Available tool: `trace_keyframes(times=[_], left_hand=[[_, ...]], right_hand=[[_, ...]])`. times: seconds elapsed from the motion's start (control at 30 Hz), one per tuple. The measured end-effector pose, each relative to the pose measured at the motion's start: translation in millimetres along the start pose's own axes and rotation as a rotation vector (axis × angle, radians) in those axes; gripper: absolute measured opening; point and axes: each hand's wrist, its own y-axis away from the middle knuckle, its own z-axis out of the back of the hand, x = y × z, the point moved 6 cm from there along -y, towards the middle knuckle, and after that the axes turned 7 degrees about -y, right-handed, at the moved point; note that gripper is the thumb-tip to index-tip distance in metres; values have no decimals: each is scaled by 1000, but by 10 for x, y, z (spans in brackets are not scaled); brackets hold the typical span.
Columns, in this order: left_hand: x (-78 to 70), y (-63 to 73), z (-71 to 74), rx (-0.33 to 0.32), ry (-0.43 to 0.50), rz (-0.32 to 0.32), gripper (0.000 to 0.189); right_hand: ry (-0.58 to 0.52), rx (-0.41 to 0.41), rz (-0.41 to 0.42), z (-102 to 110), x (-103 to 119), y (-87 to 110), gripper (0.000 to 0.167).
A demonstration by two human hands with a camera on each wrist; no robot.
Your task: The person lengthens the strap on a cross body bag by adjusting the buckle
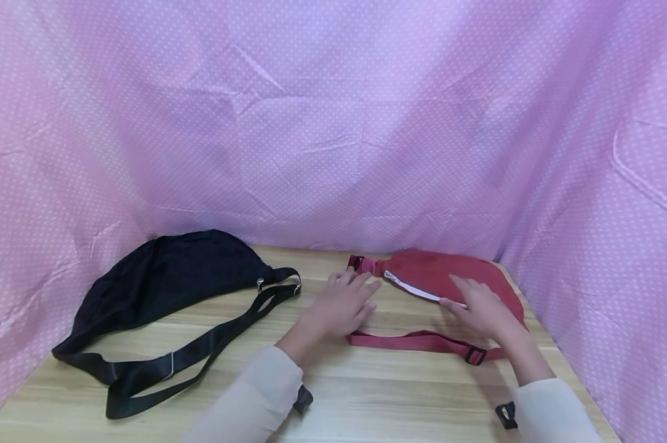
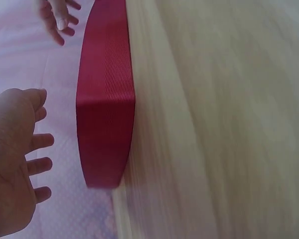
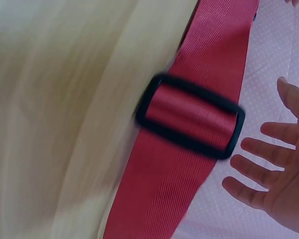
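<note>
A red waist bag [image 1: 444,271] with a white zip lies toward the back right in the head view. Over its left end, near the black buckle [image 1: 358,263], my left hand [image 1: 341,303] hovers or rests with fingers spread. My right hand [image 1: 480,306] is over the bag's right part, fingers extended; contact is unclear in the head view. The red strap [image 1: 405,340] stretches along the front of the bag. In the right wrist view, a black slider [image 3: 189,116] sits on that strap, beside the straight-fingered right hand. Both palms hold nothing.
A black waist bag [image 1: 189,277] lies on the left of the wooden table [image 1: 378,394], its black strap [image 1: 200,351] looped toward the front. Pink dotted cloth [image 1: 333,154] hangs behind and at both sides. Black wrist mounts [image 1: 303,400] show by the sleeves.
</note>
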Motion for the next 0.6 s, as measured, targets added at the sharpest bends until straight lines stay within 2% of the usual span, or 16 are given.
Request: trace_keyframes(times=[0.33,0.6], left_hand=[[-377,-189,3,17,-34,-118,51],[-671,-295,-45,103,-46,-167,51]], right_hand=[[9,60,67,51,-111,291,61],[-78,117,131,114,-177,537,65]])
